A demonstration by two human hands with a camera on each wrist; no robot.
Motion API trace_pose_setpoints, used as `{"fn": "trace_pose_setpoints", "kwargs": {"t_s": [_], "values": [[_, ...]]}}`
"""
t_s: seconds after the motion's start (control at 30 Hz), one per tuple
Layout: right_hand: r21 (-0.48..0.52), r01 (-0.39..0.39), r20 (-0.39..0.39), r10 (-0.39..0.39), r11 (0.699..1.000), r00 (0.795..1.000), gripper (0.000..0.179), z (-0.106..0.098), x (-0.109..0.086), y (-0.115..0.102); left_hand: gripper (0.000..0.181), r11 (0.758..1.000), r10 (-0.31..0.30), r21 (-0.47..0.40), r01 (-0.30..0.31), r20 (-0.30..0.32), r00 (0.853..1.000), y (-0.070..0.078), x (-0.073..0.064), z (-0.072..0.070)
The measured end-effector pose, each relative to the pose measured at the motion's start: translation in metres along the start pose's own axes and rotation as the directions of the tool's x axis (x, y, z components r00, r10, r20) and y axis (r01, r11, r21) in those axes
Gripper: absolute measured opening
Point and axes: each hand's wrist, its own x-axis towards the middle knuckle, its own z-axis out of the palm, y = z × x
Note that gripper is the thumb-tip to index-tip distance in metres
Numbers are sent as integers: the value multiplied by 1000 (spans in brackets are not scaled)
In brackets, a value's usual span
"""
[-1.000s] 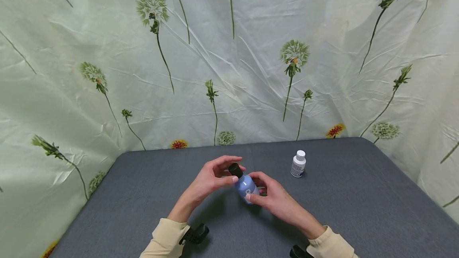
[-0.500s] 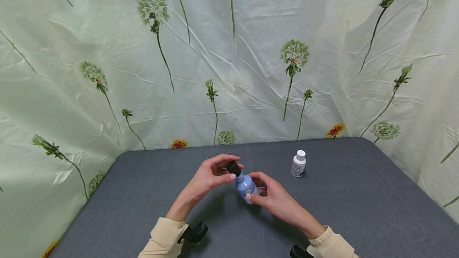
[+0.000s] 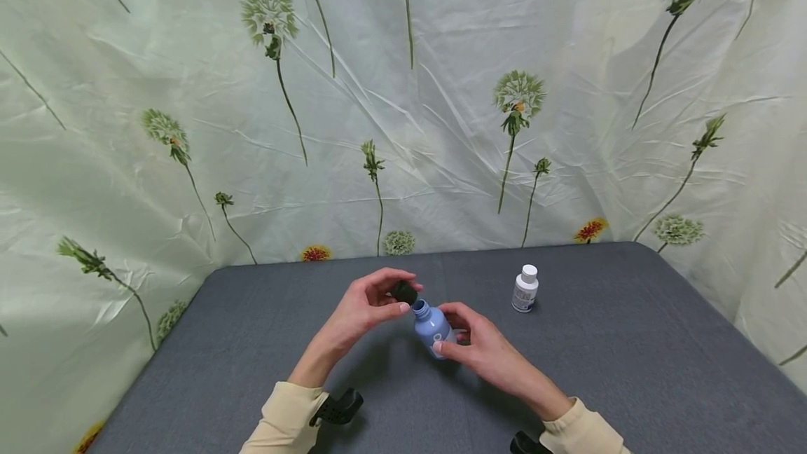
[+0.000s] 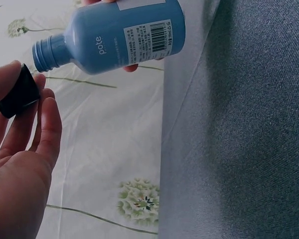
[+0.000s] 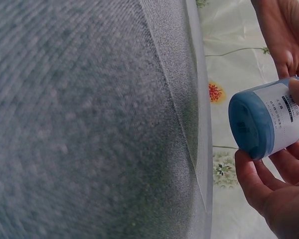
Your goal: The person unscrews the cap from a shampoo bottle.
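Note:
A blue bottle with a threaded neck is tilted to the left, its mouth uncovered. My right hand grips its lower body between thumb and fingers; in the right wrist view the bottle's base and white label face the camera. Just off the mouth, my left hand pinches the black cap between thumb and fingers. In the left wrist view a small gap separates the cap from the bottle's threads, and a barcode label shows on the bottle's side.
A small white bottle with a white cap stands upright on the dark grey table, behind and right of my hands. A flower-printed curtain hangs along the table's back and left. Black bands with camera mounts sit at both wrists.
The black cap has come off the bottle's neck, moving left with my left hand and uncovering the mouth. My right hand and the bottle's body have stayed in place.

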Motion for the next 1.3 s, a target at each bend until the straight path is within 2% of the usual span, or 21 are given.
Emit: {"fn": "trace_pose_setpoints", "kwargs": {"t_s": [0.5, 0.83, 0.97, 1.3], "values": [[26, -1, -10, 1, 1000, 1000, 49, -4, 1, -3, 30, 998, -33, 56, 36, -43, 999, 0, -1, -3], [29, 17, -21, -17, 999, 1000, 49, -5, 1, -2, 44, 1000, -24, 15, 24, -39, 999, -1, -1, -4], [35, 2, -18, -1, 999, 1000, 49, -6, 2, -3, 44, 999, -42, 24, 44, -52, 998, -2, -1, -4], [23, -1, -26, 2, 1000, 1000, 49, -6, 2, -3, 44, 993, -115, -30, 114, -51, 992, -2, -1, -2]]}}
